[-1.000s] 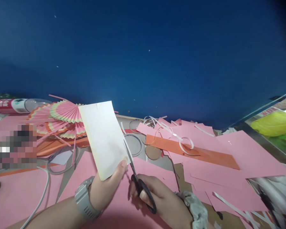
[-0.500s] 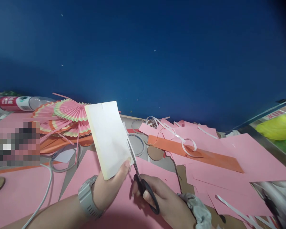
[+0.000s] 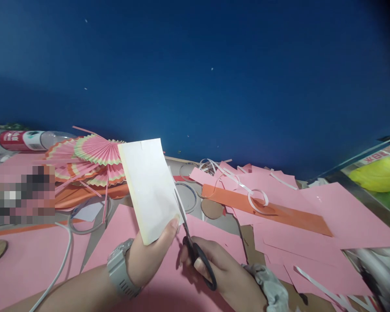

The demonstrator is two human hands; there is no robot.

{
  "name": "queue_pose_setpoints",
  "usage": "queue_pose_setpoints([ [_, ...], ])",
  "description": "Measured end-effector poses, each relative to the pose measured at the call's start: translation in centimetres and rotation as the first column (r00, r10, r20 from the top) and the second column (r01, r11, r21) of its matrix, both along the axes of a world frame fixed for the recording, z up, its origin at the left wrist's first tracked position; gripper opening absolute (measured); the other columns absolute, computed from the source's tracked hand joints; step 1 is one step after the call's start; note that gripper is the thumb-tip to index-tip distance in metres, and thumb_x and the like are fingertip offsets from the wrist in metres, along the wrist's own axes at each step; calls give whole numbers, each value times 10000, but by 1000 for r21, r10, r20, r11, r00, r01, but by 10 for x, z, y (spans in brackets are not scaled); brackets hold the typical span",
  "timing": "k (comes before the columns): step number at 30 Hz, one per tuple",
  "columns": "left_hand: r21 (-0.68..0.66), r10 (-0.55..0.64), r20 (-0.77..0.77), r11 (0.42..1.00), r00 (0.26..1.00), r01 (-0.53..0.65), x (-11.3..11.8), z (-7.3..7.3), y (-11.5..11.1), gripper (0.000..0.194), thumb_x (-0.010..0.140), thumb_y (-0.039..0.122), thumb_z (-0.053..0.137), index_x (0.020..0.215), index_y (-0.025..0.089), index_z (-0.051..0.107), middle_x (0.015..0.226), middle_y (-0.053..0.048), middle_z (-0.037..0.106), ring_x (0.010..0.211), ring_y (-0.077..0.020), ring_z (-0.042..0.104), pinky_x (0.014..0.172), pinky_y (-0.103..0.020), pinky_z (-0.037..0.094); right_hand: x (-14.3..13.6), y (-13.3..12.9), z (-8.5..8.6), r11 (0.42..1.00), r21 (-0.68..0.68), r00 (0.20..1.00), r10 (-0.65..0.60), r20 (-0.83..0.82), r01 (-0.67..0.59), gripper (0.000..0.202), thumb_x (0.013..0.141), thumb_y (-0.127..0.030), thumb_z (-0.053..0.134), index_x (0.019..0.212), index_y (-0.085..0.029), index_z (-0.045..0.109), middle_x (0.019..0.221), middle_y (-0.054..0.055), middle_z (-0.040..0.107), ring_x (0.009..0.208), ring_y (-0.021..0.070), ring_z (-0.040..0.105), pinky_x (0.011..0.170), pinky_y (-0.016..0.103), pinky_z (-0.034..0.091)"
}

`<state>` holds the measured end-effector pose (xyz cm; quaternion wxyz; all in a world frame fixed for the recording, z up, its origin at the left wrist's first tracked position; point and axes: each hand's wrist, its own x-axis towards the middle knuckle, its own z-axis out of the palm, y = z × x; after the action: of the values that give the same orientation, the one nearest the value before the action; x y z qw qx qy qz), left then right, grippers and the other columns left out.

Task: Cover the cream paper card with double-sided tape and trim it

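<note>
My left hand (image 3: 154,255) grips the lower end of a white sheet of paper (image 3: 149,190), its thumb on the front face. The sheet stands tilted up and has a faint yellowish left edge. Through the black handles of a pair of scissors (image 3: 195,253) go the fingers of my right hand (image 3: 214,264). The scissor blades lie along the right edge of the sheet, pointing up and away from me. Beneath both hands lies pink paper (image 3: 169,286).
Pleated pink paper fans (image 3: 97,158) lie at the back left beside a plastic bottle (image 3: 22,140). An orange strip (image 3: 266,210), curled white trimmings (image 3: 258,199) and pink sheets (image 3: 312,216) cover the right. A white cable (image 3: 63,260) runs at left; a blue wall (image 3: 195,78) stands behind.
The white sheet has shifted very slightly to the right. The scissors look a little more closed along its edge; both hands stay in nearly the same place.
</note>
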<state>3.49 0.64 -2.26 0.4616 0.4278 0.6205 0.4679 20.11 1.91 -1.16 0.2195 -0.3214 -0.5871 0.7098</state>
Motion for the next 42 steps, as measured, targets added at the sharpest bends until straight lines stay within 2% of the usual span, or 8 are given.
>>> queue_pose_setpoints([
  [19, 3, -25, 3, 1000, 1000, 25, -1, -3, -2, 279, 813, 408, 523, 983, 219, 637, 1013, -43, 703, 1002, -210, 630, 934, -306, 485, 0, -1, -4, 1000, 12, 1000, -3, 21, 3, 473, 816, -622, 483, 741, -156, 490, 655, 13, 497, 583, 123, 453, 548, 259, 377],
  [26, 17, -35, -1, 999, 999, 35, 0, 0, -1, 277, 809, 422, 516, 937, 204, 628, 1015, -57, 688, 1041, -220, 609, 971, -326, 463, -2, -1, -4, 999, 41, 1000, -17, 25, 16, 473, 826, -621, 466, 732, -157, 484, 651, 14, 500, 586, 125, 459, 559, 265, 378],
  [30, -6, -48, -13, 999, 999, 48, 0, -1, -1, 268, 820, 425, 498, 873, 199, 632, 840, -49, 700, 988, -232, 629, 958, -346, 472, -1, 0, -5, 1000, 27, 1000, -14, 14, 14, 463, 837, -604, 468, 770, -147, 503, 654, 15, 501, 581, 122, 456, 544, 258, 375],
  [35, 29, -65, -6, 997, 998, 65, 0, -1, -2, 304, 832, 414, 502, 1010, 201, 624, 1057, -65, 680, 1090, -225, 583, 983, -337, 452, -1, -1, -3, 999, 50, 999, -13, 34, 11, 470, 836, -612, 462, 737, -154, 494, 663, 12, 502, 590, 115, 458, 572, 252, 387],
  [42, 11, -73, -6, 997, 997, 73, 1, 1, -2, 318, 833, 416, 504, 1005, 178, 626, 1050, -84, 686, 1015, -232, 617, 962, -364, 464, 0, 0, -2, 999, 36, 999, -5, 46, 3, 463, 843, -610, 450, 752, -159, 498, 668, 6, 499, 591, 111, 450, 576, 247, 387],
])
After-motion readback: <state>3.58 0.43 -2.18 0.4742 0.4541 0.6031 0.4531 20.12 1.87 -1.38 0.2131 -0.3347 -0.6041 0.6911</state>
